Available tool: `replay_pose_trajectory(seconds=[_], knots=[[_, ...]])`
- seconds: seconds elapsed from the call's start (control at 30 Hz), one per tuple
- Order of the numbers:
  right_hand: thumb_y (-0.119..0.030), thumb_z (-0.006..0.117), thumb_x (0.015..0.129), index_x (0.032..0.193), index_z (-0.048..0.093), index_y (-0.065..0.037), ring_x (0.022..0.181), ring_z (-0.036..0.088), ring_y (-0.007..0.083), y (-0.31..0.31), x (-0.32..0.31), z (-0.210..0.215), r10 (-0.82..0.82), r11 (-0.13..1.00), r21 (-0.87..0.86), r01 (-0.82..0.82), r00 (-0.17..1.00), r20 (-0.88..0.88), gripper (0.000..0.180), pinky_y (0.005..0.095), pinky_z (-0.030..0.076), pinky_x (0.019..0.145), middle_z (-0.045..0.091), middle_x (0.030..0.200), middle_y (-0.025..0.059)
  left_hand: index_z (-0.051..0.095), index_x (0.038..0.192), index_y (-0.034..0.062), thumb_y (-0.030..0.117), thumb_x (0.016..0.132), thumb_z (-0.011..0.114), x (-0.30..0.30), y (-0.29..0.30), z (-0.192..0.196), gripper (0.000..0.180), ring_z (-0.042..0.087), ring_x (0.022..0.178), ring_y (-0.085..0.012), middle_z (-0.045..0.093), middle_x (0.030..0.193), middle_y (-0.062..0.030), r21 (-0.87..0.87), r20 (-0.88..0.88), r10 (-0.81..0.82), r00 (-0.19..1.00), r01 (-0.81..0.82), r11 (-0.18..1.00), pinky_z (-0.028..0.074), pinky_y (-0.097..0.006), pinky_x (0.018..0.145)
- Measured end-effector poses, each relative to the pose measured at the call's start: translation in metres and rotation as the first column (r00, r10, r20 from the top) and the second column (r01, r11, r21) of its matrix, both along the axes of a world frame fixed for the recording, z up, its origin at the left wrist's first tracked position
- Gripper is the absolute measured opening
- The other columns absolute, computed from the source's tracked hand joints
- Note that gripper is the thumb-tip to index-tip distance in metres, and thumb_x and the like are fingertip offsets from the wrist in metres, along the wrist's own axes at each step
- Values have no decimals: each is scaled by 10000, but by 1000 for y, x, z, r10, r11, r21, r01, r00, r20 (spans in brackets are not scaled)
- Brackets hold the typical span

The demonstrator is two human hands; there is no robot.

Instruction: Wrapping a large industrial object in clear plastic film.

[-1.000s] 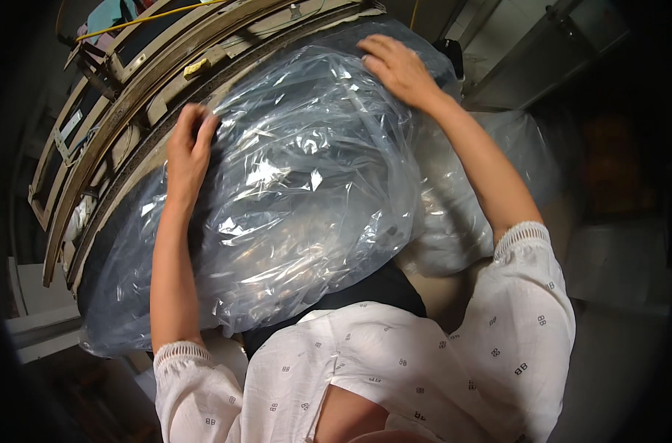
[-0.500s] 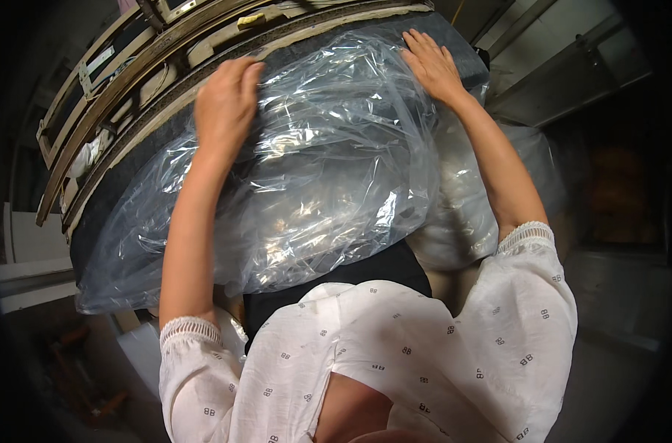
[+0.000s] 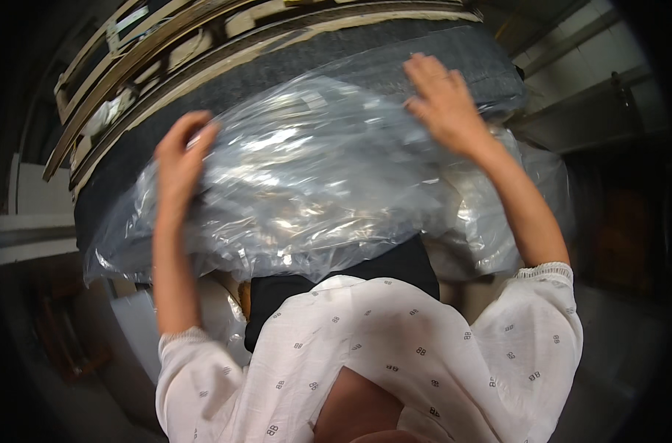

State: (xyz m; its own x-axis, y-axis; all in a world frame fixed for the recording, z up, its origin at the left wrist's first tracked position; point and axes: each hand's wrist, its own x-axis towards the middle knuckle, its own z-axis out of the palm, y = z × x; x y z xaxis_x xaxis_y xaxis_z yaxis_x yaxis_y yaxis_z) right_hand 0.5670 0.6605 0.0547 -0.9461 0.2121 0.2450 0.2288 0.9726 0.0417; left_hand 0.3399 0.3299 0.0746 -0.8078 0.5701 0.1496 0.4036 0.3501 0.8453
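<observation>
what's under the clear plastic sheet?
Under the clear plastic sheet lies a dark grey padded slab, bare along its far edge. Both hands, left hand and right hand, lie on the sheet. Glare hides the rest beneath it.

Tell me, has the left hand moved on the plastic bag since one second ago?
Yes. The left hand lay flat on the clear plastic bag; it has lifted toward the bag's upper edge, nearer the wooden frames.

Both hands, left (image 3: 179, 159) & right (image 3: 443, 100), flat on clear plastic wrap (image 3: 314, 177).
</observation>
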Motion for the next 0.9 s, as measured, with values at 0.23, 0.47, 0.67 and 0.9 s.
replay_pose_trajectory(seconds=[0.23, 0.47, 0.67, 0.9], knots=[[-390, 387, 917, 1364, 329, -98, 1341, 204, 281, -19, -16, -1, -36, 987, -159, 20, 995, -98, 537, 470, 149, 1073, 262, 1435, 128, 561, 736, -16, 135, 803, 645, -38, -102, 20, 186, 447, 663, -61, 501, 690, -2, -325, -158, 34, 987, -85, 942, 365, -202, 602], [-247, 572, 812, 1029, 584, -47, 882, 597, 323, 85, -8, -24, -68, 943, 248, 221, 859, -508, 295, 363, 475, 747, 625, 1013, 122, 606, 785, 13, 248, 797, 667, -76, -61, -13, 243, 442, 619, -56, 518, 650, 13, -78, -293, 124, 948, -153, 985, 373, -195, 589], [-214, 606, 766, 1032, 555, -66, 1050, 485, 267, -82, 14, 29, -114, 913, -386, -132, 826, -552, 308, 428, 373, 861, 528, 1104, 123, 618, 800, 32, 298, 786, 675, -77, -73, -18, 273, 458, 620, -61, 554, 660, 3, -67, -307, 185, 934, -215, 974, 385, -205, 594], [-149, 629, 710, 932, 585, -83, 930, 492, 245, -142, 36, -37, -280, 952, -235, 197, 871, -404, 236, 376, 357, 827, 532, 910, 72, 619, 820, 21, 278, 794, 670, -75, -56, -14, 263, 455, 625, -63, 546, 653, -5, -58, -359, 131, 924, -162, 985, 390, -203, 594]])
